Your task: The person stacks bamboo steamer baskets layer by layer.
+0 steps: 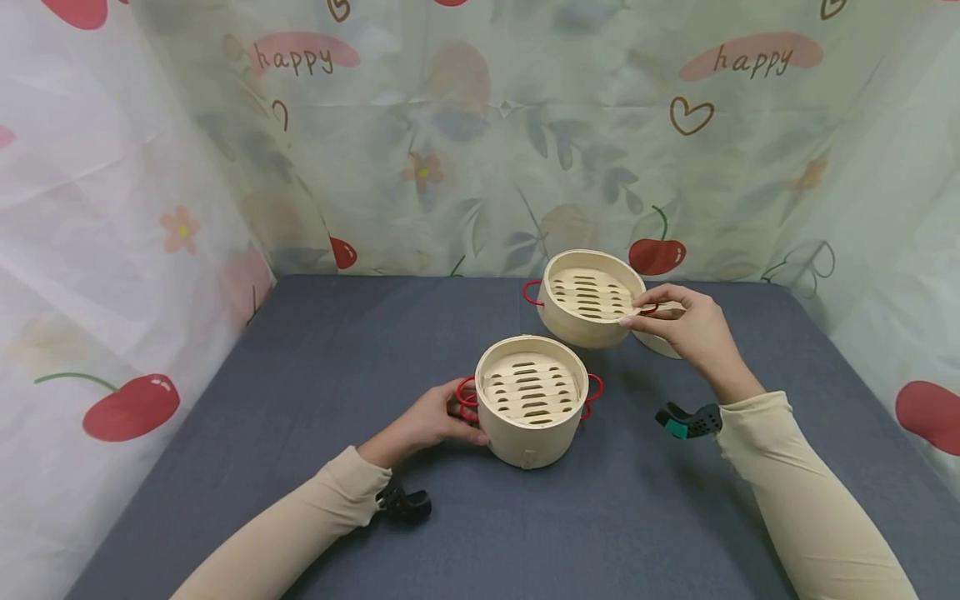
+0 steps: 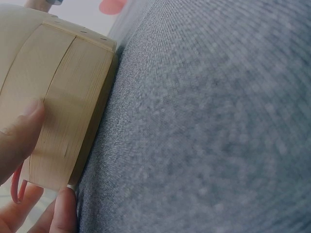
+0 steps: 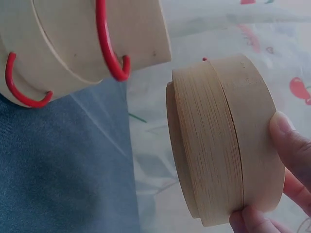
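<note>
Basket [image 1: 588,335] sits far and slightly right of the stack [image 1: 525,442], apparently clear of the table [image 1: 360,350]. Risk, as I judge it: gripped at its right edge only, it could roll in my pinch and dip on the left. Its left handle [image 1: 526,293] might also snag the stack's right handles [image 1: 601,385] if carried low. A knock could skid the stack, should my left hold loosen.

Fingers: right hand [image 1: 693,327] narrow, thumb and fingertips pinching the basket's right wall. Left hand [image 1: 437,417] part-curled about the stack: thumb on the wall, fingers near its left handles [image 1: 467,404] and bottom edge.
</note>
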`<state>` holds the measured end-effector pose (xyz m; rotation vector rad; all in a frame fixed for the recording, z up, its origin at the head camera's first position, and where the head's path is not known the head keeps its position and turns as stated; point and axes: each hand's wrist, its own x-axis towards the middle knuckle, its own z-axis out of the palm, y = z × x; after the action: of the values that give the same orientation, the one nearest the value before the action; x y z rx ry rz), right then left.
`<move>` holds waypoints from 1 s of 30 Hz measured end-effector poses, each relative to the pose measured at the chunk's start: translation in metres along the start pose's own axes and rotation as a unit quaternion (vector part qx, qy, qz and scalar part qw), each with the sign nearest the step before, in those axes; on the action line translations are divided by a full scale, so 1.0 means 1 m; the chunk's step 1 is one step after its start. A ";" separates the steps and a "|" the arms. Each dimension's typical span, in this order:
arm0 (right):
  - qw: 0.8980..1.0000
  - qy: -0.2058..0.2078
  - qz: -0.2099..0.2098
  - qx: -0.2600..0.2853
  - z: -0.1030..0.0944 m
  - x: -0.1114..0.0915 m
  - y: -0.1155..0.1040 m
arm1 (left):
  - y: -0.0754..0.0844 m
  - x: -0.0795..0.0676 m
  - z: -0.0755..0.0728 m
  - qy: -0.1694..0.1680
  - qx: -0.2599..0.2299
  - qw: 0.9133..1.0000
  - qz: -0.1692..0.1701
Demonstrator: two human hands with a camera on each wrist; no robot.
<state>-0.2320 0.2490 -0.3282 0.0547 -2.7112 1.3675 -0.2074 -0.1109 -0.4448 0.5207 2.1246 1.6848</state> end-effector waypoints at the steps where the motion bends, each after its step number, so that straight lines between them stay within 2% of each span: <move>1: 1.000 0.000 0.000 -0.001 0.000 0.000 -0.001 | 0.000 0.000 0.000 0.000 0.000 1.000 -0.001; 30: 0.999 -0.014 -0.013 0.029 -0.001 -0.019 -0.023 | 0.001 -0.001 0.001 0.004 0.008 1.000 -0.003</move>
<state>-0.2116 0.2360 -0.3107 0.1134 -2.6844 1.4484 -0.2059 -0.1106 -0.4445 0.5130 2.1456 1.6715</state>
